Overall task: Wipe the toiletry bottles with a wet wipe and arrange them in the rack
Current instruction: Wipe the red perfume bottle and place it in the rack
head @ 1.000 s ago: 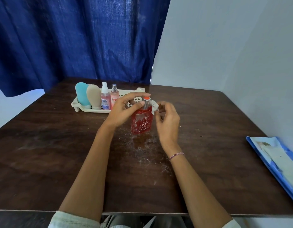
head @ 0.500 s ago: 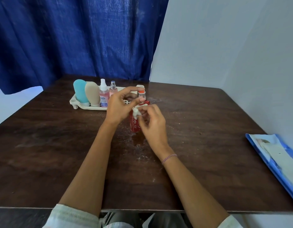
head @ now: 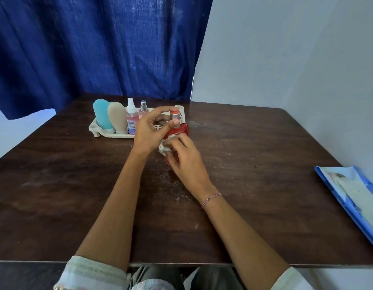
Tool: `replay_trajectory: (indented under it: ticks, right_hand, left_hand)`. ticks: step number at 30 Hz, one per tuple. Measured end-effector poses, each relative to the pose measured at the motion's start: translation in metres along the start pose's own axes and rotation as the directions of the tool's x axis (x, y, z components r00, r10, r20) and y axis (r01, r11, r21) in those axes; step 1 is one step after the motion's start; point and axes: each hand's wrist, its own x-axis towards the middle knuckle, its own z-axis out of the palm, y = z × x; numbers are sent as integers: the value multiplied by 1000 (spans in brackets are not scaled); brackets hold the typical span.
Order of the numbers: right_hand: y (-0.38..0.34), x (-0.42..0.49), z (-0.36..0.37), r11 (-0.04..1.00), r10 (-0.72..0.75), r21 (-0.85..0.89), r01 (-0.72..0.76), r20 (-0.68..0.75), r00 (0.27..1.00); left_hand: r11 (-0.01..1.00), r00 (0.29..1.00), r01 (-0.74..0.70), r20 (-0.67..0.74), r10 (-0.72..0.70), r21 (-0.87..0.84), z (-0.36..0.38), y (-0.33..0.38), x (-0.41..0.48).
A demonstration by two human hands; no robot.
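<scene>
Head view: four bottles [head: 118, 117] stand in the rack [head: 102, 133]. Left hand [head: 149, 132] fingers pinch the red bottle [head: 180, 130] neck on the worktop [head: 265, 164]; right hand [head: 185, 160] fingers press the wet wipe [head: 163, 148] against it. Racking this bottle remains.

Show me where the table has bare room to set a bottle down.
Free: the wide table patch left of the left hand, in front of the rack; also between the right hand and the blue wipes pack. Crowded: the rack's left end, four bottles, and around the red bottle.
</scene>
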Motion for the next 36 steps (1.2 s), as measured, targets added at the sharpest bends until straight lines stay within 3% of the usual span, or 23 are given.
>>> replay_trajectory:
  ticks: [5, 11, 16, 22, 28, 34, 36]
  right_hand:
    - [13, 3, -8, 990, 130, -32, -137, -149, 980]
    - [2, 2, -6, 992, 7, -127, -13, -47, 999]
    - [10, -7, -2, 983, 18, -184, 1, 102, 995]
    - [4, -4, -7, 986, -4, -169, 4, -5, 1000]
    - [12, -11, -2, 968, 116, -247, -45, 281, 953]
    - [0, -4, -2, 975, 36, -220, -13, 103, 994]
    - [0, -4, 1, 973, 25, -233, -1, 104, 994]
  left_hand:
    - [999, 1000, 24, 8, -24, -23, -1, 1, -1]
    - [1000, 1000, -24, 3, 24, -17, 1, 1, 1]
    - [999, 1000, -11, -10, 11, -34, -1, -3, -1]
    - [999, 1000, -18, 2, 18, -30, 2, 0, -1]
    - [998, 999, 25, -39, -27, -49, -1, -2, -1]
    - [999, 999, -24, -37, 22, -30, 0, -1, -1]
    - [999, 999, -28, -30, 27, -26, 1, 0, -1]
